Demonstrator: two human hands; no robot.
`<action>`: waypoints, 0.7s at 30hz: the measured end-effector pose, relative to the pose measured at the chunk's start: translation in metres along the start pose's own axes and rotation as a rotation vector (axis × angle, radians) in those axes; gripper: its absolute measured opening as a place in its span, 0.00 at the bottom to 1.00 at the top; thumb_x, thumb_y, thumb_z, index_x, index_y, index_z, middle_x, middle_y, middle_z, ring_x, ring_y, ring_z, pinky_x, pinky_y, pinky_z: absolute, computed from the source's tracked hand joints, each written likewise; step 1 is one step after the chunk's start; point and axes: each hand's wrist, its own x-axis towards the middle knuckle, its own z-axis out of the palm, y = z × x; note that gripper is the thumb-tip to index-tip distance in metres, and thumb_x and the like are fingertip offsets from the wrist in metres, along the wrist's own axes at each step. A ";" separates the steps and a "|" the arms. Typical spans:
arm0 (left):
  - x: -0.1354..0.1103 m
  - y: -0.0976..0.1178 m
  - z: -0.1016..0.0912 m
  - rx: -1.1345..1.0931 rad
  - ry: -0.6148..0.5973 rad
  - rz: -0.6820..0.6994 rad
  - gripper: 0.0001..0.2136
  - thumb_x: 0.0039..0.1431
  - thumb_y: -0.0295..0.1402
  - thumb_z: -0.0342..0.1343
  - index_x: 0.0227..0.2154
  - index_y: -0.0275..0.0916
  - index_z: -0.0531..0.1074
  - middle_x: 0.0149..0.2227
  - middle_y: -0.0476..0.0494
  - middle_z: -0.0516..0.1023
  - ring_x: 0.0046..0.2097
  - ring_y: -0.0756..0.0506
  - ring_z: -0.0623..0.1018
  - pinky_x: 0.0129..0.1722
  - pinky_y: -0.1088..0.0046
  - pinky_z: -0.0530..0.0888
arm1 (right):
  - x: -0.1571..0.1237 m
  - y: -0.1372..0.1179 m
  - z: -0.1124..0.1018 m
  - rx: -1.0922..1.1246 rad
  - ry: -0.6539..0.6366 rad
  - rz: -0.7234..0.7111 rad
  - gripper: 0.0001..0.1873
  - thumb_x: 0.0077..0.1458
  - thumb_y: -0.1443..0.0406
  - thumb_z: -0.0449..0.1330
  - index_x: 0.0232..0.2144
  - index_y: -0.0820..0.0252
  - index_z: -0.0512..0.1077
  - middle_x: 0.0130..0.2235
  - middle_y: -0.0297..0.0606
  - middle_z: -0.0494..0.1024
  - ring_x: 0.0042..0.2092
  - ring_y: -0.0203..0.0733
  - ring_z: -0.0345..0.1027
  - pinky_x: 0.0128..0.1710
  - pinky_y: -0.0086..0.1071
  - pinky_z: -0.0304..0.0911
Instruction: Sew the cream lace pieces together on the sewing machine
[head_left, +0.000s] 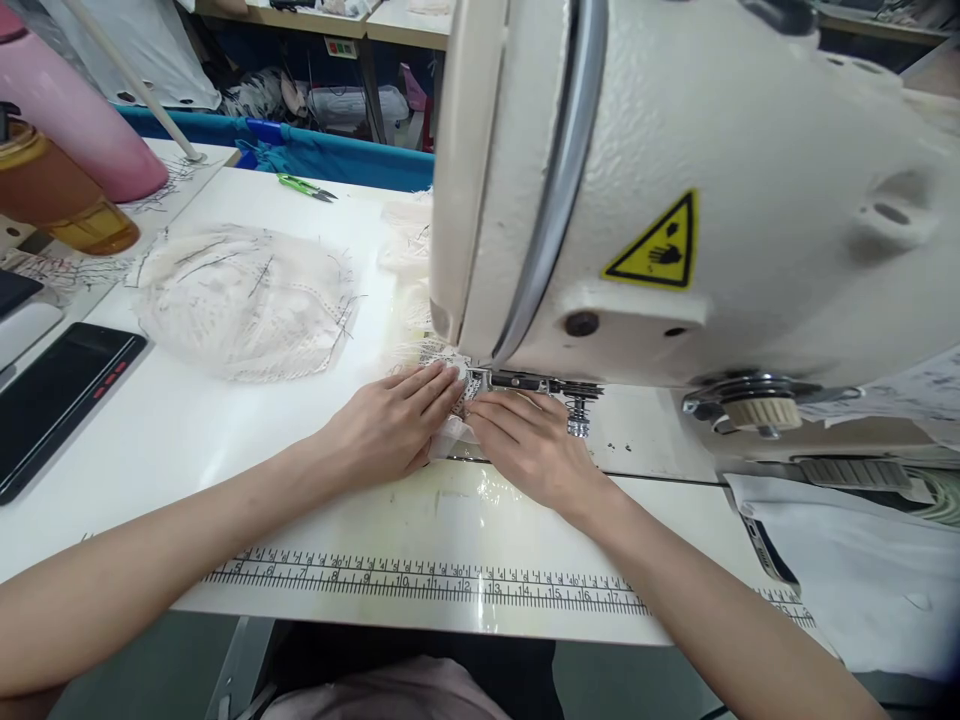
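Note:
A piece of pale lace fabric (454, 432) lies under the needle area of a white sewing machine (765, 190). My left hand (394, 415) rests on it from the left, fingers stretched and lying flat close to the presser foot (484, 380). From the right, my right hand (529, 435) has its fingers bent together on the fabric edge, right beside the foot. The fingertips of both hands nearly meet. My hands and the machine head hide much of the lace, and my thumbs are mostly out of sight.
Left of the machine lies a pale lace piece (240, 305) with loose dark threads. Green thread snips (306, 187) are behind it. A phone (64, 400), an amber bottle (64, 195) and a pink bottle (82, 110) stand left. A ruler strip (450, 585) runs along the front edge.

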 end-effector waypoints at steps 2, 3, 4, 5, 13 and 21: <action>0.001 0.002 0.000 0.025 0.018 -0.006 0.21 0.64 0.30 0.41 0.53 0.23 0.70 0.55 0.29 0.73 0.57 0.36 0.73 0.54 0.60 0.74 | -0.001 0.001 -0.001 -0.003 -0.009 0.003 0.10 0.59 0.76 0.55 0.38 0.62 0.73 0.43 0.34 0.81 0.48 0.34 0.72 0.47 0.30 0.64; 0.001 0.003 -0.001 0.036 0.025 -0.007 0.21 0.63 0.30 0.41 0.52 0.23 0.70 0.54 0.29 0.73 0.56 0.36 0.74 0.54 0.60 0.75 | -0.001 0.001 -0.001 -0.005 -0.011 0.005 0.09 0.59 0.76 0.55 0.38 0.62 0.73 0.43 0.34 0.81 0.48 0.34 0.72 0.47 0.30 0.64; 0.002 0.004 -0.001 0.043 0.029 -0.007 0.21 0.63 0.30 0.41 0.52 0.23 0.70 0.54 0.29 0.74 0.56 0.36 0.74 0.53 0.61 0.75 | -0.001 0.002 -0.002 -0.008 -0.011 0.007 0.09 0.59 0.75 0.55 0.37 0.62 0.73 0.43 0.34 0.81 0.47 0.34 0.72 0.46 0.30 0.64; 0.002 0.004 -0.002 0.047 0.029 -0.006 0.21 0.63 0.30 0.41 0.52 0.23 0.70 0.54 0.29 0.74 0.55 0.35 0.74 0.53 0.60 0.75 | -0.001 0.003 -0.002 -0.012 -0.013 0.008 0.08 0.60 0.75 0.55 0.37 0.62 0.73 0.43 0.34 0.81 0.47 0.34 0.72 0.46 0.31 0.64; 0.002 0.007 -0.005 0.021 -0.008 -0.020 0.20 0.63 0.31 0.45 0.53 0.25 0.70 0.53 0.26 0.74 0.55 0.33 0.75 0.51 0.57 0.76 | -0.001 0.011 -0.006 -0.038 -0.016 -0.007 0.06 0.61 0.70 0.56 0.37 0.61 0.74 0.42 0.35 0.80 0.41 0.35 0.71 0.38 0.30 0.65; 0.001 0.010 -0.006 0.027 -0.058 -0.050 0.20 0.65 0.32 0.46 0.56 0.30 0.69 0.54 0.28 0.73 0.56 0.34 0.73 0.51 0.58 0.76 | 0.004 0.010 -0.014 -0.014 -0.051 0.117 0.07 0.59 0.70 0.58 0.36 0.58 0.75 0.39 0.30 0.81 0.36 0.34 0.70 0.32 0.31 0.59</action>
